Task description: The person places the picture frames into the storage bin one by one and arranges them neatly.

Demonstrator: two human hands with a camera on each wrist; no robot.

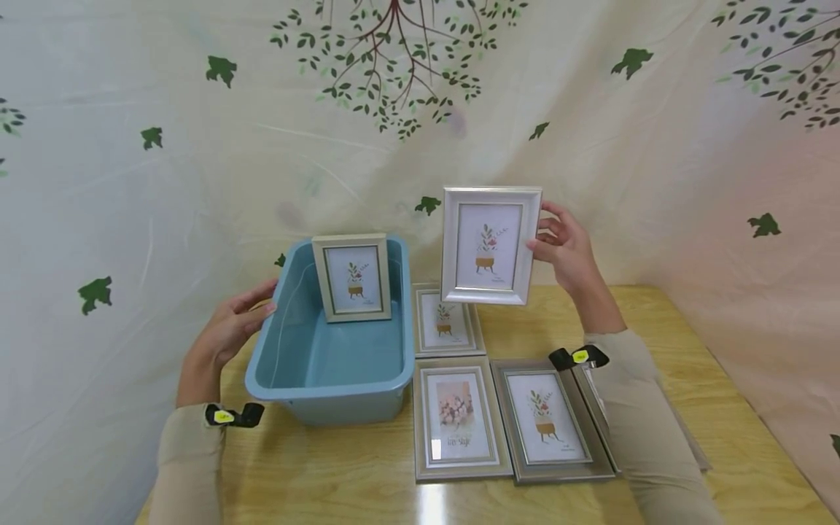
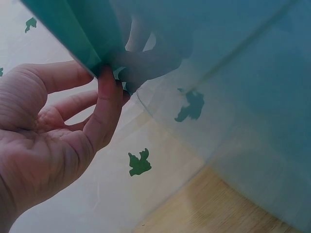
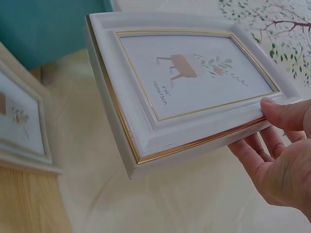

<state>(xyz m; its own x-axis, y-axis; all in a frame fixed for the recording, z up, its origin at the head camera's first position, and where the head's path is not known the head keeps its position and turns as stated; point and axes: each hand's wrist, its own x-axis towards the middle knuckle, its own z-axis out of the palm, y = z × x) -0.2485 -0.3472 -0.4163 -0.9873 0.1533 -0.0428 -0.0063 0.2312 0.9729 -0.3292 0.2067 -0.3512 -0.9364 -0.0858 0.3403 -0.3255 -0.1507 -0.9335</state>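
My right hand [image 1: 566, 244] grips a white picture frame [image 1: 451, 248] by its right edge, thumb in front and fingers behind, up in the air over the back of the table. Gold trim lines that frame's edges in the right wrist view. At the left, my left hand [image 1: 239, 321] pinches the rim of a blue plastic basin [image 1: 328, 394] between thumb and fingers; the left wrist view shows the fingers [image 2: 107, 104] at that rim. Inside the basin, a cream picture frame [image 1: 341, 318] leans upright against the back wall.
Right of the basin lie a silver frame [image 1: 482, 343], a frame with a flower picture [image 1: 502, 452] and a dark grey frame [image 1: 599, 467]. More frames are partly hidden under my right sleeve [image 1: 656, 437]. A leaf-printed cloth [image 1: 656, 160] hangs behind the wooden table [image 1: 341, 481].
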